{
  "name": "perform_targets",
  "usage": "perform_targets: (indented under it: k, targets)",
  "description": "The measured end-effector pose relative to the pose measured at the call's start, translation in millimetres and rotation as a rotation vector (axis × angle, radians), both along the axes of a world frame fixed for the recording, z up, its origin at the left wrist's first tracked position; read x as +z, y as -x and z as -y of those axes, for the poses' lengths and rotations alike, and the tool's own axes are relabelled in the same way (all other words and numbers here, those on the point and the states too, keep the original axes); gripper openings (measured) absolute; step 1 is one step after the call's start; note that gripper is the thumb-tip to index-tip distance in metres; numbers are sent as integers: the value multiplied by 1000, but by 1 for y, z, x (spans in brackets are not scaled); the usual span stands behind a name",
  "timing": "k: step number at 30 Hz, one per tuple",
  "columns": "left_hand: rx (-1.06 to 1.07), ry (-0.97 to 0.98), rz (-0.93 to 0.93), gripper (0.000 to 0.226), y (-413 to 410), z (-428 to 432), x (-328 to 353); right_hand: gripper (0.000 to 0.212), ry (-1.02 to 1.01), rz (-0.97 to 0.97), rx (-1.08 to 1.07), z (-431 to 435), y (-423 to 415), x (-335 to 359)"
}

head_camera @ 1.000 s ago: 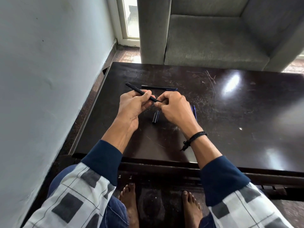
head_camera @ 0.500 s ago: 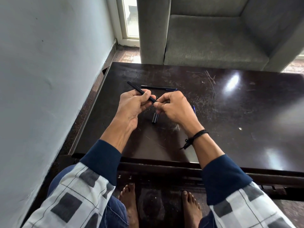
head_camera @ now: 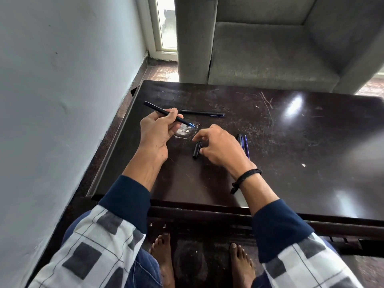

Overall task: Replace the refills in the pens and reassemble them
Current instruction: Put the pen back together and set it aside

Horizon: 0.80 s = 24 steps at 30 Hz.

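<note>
Now a dark pen barrel [head_camera: 166, 113] is held in the left hand [head_camera: 157, 135], its blue tip pointing toward the middle of the table [head_camera: 291, 142], so a refill appears to be seated in it already. The right hand [head_camera: 218, 145] is lowered over a short black cap [head_camera: 196, 150] lying on the table, with fingers curled and parted around it; whether the cap is gripped yet cannot be told. A second pen [head_camera: 202, 113] lies just beyond the cap, apparently assembled. To the right of the cap, partly hidden by the right hand, several blue refills [head_camera: 244, 145] are laid together. Capping of the held pen is judged to be the step remaining here; how many pens are left cannot be told.
</note>
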<state>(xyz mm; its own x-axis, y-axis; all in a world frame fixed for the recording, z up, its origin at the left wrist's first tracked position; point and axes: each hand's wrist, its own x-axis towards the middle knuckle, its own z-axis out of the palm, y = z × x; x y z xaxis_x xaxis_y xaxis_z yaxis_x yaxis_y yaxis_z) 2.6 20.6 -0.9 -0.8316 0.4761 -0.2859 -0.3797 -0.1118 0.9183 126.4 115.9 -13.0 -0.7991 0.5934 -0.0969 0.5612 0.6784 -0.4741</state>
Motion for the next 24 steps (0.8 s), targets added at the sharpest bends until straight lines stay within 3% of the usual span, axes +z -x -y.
perform_targets:
  k: [8,15,24]
  targets:
    - [-4,2,1,3,0,0,0,19,-157,89,45,2,-6,-6]
    - [-21,27,-14,4,-1,1,0,14,103,-51,-218,-6,-5,5]
    - [-29,44,-33,4,0,1,-2,15,210,-149,-266,-6,-5,9]
